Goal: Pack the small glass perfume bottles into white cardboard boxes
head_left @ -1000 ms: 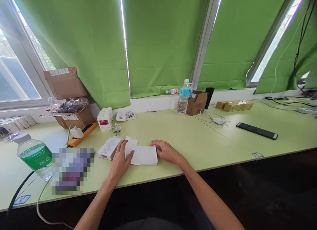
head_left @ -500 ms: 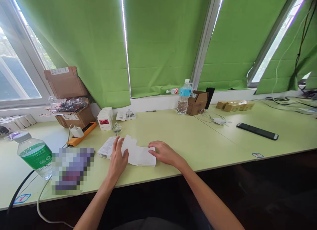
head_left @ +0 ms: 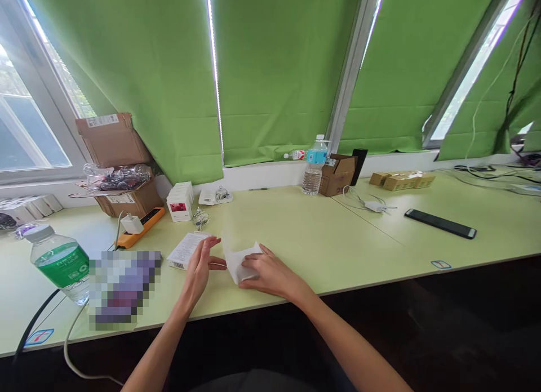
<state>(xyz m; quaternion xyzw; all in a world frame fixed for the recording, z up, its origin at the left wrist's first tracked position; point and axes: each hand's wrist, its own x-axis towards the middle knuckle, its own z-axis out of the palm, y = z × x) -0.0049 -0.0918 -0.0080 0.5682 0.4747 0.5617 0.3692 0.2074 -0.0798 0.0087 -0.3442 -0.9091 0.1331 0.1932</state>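
A white sheet of paper or thin card [head_left: 235,263] stands partly folded on the table between my hands, its upper left part smeared by motion. My right hand [head_left: 267,271] grips its right side, with fingers over the top and the thumb low in front. My left hand [head_left: 202,268] is beside its left edge, fingers stretched and apart; whether the fingertips touch the sheet I cannot tell. Just left of that hand lies a flat white printed box [head_left: 186,251] with a barcode, partly covered by the fingers.
At left stand a green-labelled water bottle [head_left: 63,265], a blurred-out item [head_left: 124,290] and an orange power strip [head_left: 141,228]. Behind are white card packs [head_left: 180,202] and a shiny trinket [head_left: 200,217]. A blue-labelled bottle [head_left: 313,166] and dark phone [head_left: 440,223] sit rightward.
My right hand has moved left and bent the right part of the white sheet upward. The sheet no longer lies flat. My left hand has stayed nearly in place, its fingers now stretched toward the sheet.
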